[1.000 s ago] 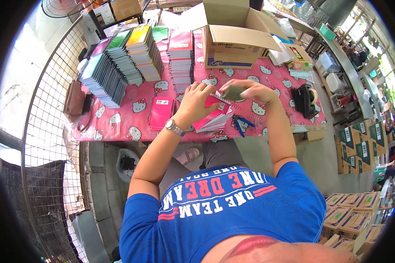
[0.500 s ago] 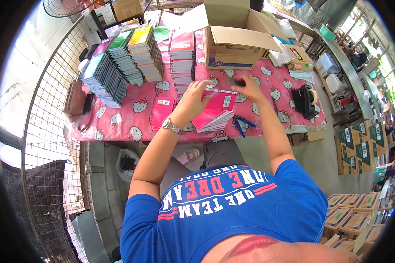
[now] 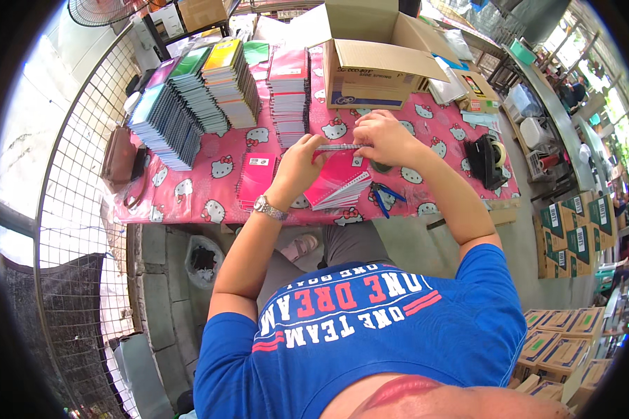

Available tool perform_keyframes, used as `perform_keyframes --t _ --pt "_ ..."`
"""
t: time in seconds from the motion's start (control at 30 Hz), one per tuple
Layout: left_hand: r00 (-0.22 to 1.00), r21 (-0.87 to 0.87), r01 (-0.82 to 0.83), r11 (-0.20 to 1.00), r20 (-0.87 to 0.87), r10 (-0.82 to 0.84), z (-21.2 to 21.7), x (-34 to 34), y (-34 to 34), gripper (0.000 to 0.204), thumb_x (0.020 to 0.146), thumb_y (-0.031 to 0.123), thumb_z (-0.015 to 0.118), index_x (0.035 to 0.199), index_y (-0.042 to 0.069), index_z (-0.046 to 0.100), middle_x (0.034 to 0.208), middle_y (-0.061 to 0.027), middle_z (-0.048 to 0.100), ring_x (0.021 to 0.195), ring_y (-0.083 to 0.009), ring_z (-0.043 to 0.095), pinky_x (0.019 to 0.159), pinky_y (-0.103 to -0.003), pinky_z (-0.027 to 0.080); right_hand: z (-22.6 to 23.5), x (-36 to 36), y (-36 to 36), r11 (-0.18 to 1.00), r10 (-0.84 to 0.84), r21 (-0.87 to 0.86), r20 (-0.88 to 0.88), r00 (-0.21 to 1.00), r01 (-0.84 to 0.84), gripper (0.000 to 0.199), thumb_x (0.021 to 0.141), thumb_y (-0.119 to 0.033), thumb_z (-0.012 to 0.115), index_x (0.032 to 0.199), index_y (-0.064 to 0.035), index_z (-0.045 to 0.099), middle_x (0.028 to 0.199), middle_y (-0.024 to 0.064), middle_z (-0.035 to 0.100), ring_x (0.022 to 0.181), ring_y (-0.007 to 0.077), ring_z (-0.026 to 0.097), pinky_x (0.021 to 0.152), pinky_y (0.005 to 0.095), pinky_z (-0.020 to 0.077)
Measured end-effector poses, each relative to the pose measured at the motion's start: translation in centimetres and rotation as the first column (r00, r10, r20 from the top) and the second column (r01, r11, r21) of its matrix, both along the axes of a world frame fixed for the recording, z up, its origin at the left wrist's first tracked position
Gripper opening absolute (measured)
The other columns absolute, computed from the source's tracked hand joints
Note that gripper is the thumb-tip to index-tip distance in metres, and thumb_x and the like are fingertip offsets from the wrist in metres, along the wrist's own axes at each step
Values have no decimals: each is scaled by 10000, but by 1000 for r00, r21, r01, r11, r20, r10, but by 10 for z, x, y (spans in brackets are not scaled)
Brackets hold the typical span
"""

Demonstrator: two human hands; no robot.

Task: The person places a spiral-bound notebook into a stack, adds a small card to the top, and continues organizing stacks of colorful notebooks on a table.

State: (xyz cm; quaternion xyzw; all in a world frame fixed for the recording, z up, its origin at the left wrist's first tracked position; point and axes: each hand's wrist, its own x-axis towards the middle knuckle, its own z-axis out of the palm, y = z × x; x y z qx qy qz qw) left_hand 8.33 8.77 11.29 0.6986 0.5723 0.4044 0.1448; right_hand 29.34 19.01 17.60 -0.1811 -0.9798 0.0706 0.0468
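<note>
My left hand [image 3: 302, 162] and my right hand [image 3: 382, 136] both grip a thin pink spiral notebook [image 3: 337, 148], held edge-on just above the table. Under it lies a small pile of pink spiral notebooks [image 3: 340, 187]. A separate pink notebook [image 3: 256, 178] rests flat to the left of my left wrist, which wears a metal watch [image 3: 270, 207]. The table has a pink cartoon-cat cloth [image 3: 189, 192].
Tall stacks of spiral notebooks [image 3: 196, 98] fill the table's left and far side. An open cardboard box [image 3: 374, 66] stands behind my hands. A black tape dispenser [image 3: 487, 159] sits at the right, blue scissors [image 3: 383, 195] near the front edge, a wire fence [image 3: 70, 209] at left.
The hands held a greenish wrapped pack a second ago; now both hold a thin pink notebook edge-on, closer together over the pile.
</note>
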Motion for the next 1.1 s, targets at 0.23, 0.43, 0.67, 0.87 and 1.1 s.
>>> perform_keyframes --t 0.23,0.43,0.67,0.87,1.1 --pt "999 -33 -14 999 -30 13 6 1 0 248 850 94 680 1076 4 627 990 -160 628 832 -328 627 731 -399 499 -29 -6 -7 985 -164 -103 -263 951 141 324 754 -333 780 832 -79 595 831 63 608 914 282 594 880 409 426" --pt "999 34 -6 999 -47 8 -1 2 0 250 842 103 692 1065 5 634 976 -159 623 807 -323 618 721 -397 498 -21 -10 -26 967 -241 -7 -333 911 254 217 839 -275 707 847 -68 642 882 90 636 963 287 599 886 416 431" --pt "999 51 -31 998 -42 33 -4 0 -2 236 849 122 705 1047 9 645 960 -138 614 774 -297 611 707 -383 501 -21 -9 -27 981 -109 128 -269 957 148 322 940 -390 568 955 -85 670 999 89 662 1001 318 622 895 433 448" --pt "999 55 -45 997 -5 46 -3 10 -5 288 832 204 759 1033 32 645 939 -96 588 690 -224 584 657 -353 505 -143 54 78 687 -653 -493 -98 751 533 561 894 -577 549 1108 -75 681 1144 177 665 1133 349 597 986 461 433" --pt "1000 67 4 998 -4 -4 -2 4 -1 288 797 198 799 986 37 653 921 -80 588 697 -215 578 659 -334 499 -200 60 72 655 -700 -520 -143 700 548 492 890 -479 630 1186 -86 645 1079 220 677 1067 298 654 902 390 504"
